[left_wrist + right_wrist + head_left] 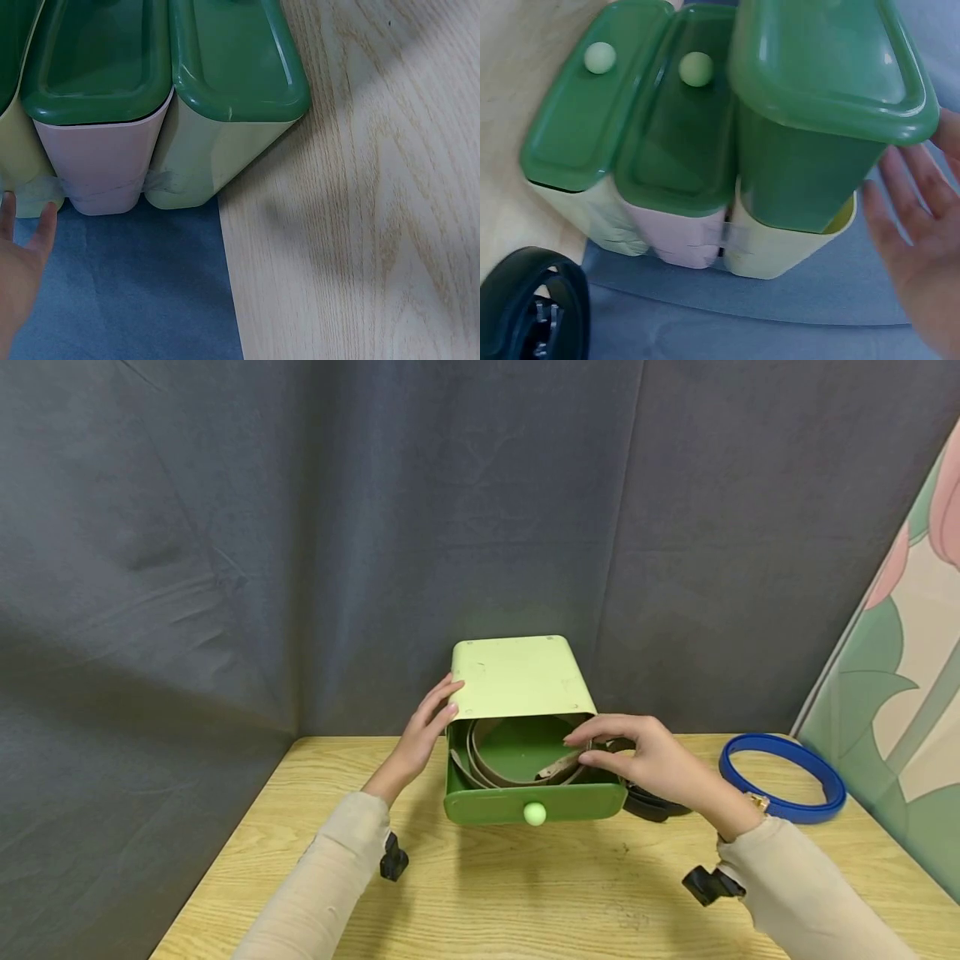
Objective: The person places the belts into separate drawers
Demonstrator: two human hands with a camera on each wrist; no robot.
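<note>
A pale green drawer unit (pixel 517 677) stands on the table with its top green drawer (pixel 480 807) pulled out by its round knob side. Inside lies a coiled grey-beige belt (pixel 487 768). My left hand (pixel 420 735) rests with straight, spread fingers on the unit's upper left edge. From the right, my right hand (pixel 648 756) reaches over the drawer's side, thumb and index finger pinching the belt near its loose end. In the right wrist view its other fingers (pixel 907 180) spread beside the drawer's outer wall.
A coiled black belt (pixel 651 806) lies on the table just right of the drawer unit. Farther right is a coiled blue belt (pixel 806 810) with a gold buckle. Two closed lower drawers (pixel 676 161) show in the wrist views. A grey curtain (pixel 480 527) hangs behind.
</note>
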